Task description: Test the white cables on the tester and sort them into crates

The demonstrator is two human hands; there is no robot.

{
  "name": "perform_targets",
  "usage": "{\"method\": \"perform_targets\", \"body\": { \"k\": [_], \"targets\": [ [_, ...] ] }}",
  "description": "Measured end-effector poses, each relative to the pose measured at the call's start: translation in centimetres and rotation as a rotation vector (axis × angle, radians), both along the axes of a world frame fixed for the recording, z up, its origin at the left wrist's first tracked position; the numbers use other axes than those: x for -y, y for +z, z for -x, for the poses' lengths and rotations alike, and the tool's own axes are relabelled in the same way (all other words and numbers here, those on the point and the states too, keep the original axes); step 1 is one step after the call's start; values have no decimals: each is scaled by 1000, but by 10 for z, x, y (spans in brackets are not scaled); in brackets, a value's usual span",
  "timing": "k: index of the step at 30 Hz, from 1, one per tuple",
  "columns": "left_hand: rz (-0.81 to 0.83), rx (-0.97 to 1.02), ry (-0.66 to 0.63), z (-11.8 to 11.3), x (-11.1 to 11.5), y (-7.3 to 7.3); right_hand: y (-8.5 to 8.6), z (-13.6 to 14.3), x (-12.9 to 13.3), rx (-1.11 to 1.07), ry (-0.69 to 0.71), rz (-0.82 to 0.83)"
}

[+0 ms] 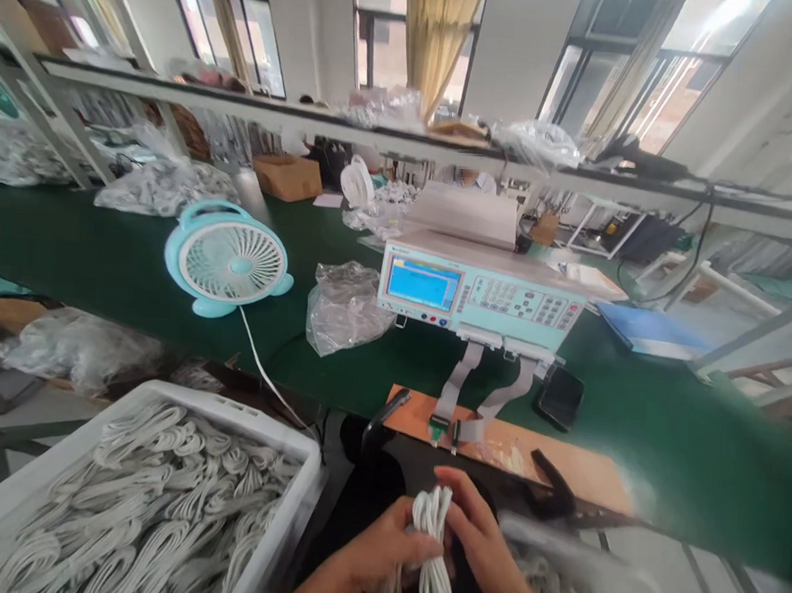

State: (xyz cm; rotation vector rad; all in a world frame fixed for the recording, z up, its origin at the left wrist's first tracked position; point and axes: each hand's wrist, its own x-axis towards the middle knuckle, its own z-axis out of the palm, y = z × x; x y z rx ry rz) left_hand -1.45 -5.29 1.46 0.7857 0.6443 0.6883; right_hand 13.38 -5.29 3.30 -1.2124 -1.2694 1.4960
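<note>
A coiled bundle of white cable [433,576] is held upright between my two hands, low in the middle of the head view. My left hand [398,543] wraps round it from the left, thumb across the front. From the right, my right hand [474,520] closes on the upper part of the same bundle; its fingertips are partly hidden behind the coil. Just beyond my hands, a wooden board [514,447] on the table edge carries two small connectors, one a green circuit board [438,427], on grey ribbon cables [459,381].
A white crate [309,452] full of coiled cables stands at the left, another bin [633,588] at the lower right. On the green table are a tester [481,288] with a lit screen, a blue fan [237,264], a plastic bag [348,307], a phone [560,398] and a blue folder [652,330].
</note>
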Motion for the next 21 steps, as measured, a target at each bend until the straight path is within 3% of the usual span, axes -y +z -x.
{"method": "perform_targets", "body": {
  "k": [3,10,21],
  "targets": [
    [110,80,33,-2,1,-10,-1,1,-2,-72,67,76],
    [181,266,-119,2,6,-30,7,-6,-7,10,-123,-61],
    [165,181,-205,-1,7,-22,13,-21,-14,27,-152,-81]
  ]
}}
